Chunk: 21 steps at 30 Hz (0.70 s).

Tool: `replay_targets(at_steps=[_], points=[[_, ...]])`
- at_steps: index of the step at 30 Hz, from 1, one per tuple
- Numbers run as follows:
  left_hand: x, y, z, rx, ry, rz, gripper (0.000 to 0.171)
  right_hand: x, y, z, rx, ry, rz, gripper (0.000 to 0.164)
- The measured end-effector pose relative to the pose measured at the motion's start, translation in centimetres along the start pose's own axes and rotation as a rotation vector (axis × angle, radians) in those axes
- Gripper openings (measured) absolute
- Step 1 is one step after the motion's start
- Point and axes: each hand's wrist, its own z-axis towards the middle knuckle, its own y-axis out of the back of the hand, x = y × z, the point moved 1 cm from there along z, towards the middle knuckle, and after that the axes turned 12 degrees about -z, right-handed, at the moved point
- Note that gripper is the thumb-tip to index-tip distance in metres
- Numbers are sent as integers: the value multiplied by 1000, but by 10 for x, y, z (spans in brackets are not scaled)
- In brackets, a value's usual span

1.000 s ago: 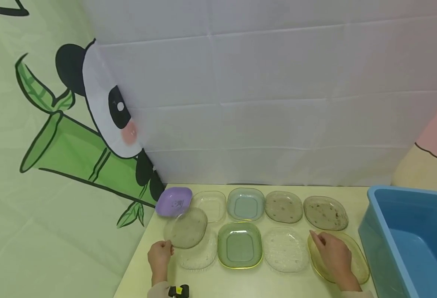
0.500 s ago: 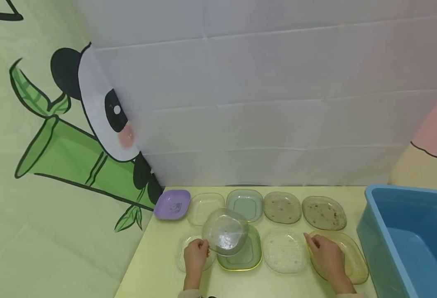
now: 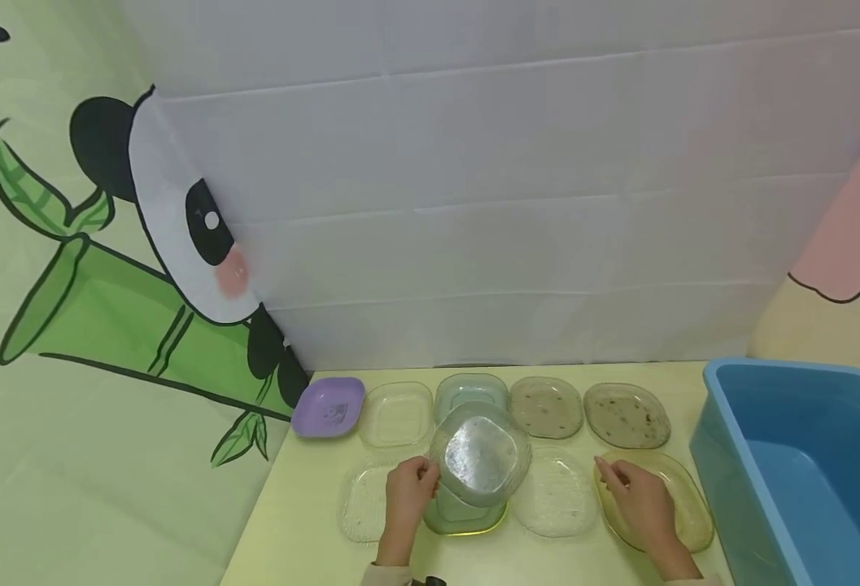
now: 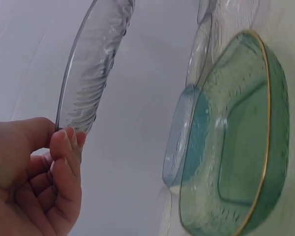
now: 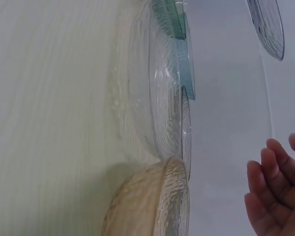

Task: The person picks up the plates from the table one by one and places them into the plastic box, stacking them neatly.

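My left hand [image 3: 409, 498] pinches the edge of a clear, greyish plate [image 3: 481, 452] between thumb and fingers. Ribbing shows on the underside of this raised plate [image 4: 91, 69] in the left wrist view. Below it, a green plate [image 3: 466, 521] with a gold rim lies on the table, partly covered from the head camera. My right hand [image 3: 642, 500] hovers over a yellowish plate [image 3: 689, 509] at the right of the front row. Its fingers [image 5: 270, 164] are loosely bent with nothing between them, apart from the plates.
A purple dish [image 3: 329, 407], a clear plate [image 3: 396, 415], a blue plate [image 3: 471, 387] and two brownish plates [image 3: 547, 407] line the back of the table. Two more clear plates [image 3: 556, 492] flank the green one. A large blue tub [image 3: 752, 488] stands at the right edge.
My left hand has carried the greyish plate rightward, from near the purple dish to above the green plate. My right hand has stayed nearly in place over the yellowish plate.
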Motion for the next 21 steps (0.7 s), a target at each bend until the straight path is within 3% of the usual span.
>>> replay_targets(at_steps=[5,14,21], points=[[-7,-16,0,73,-39,-6,25,4,1,-1,38,-32,88,38],[-6,-34,-7,142,-68,-37,23,7,-1,-3,60,-36,105,40],[-5,-39,-10,152,-95,1,24,13,-5,-7,203,-29,92,43]])
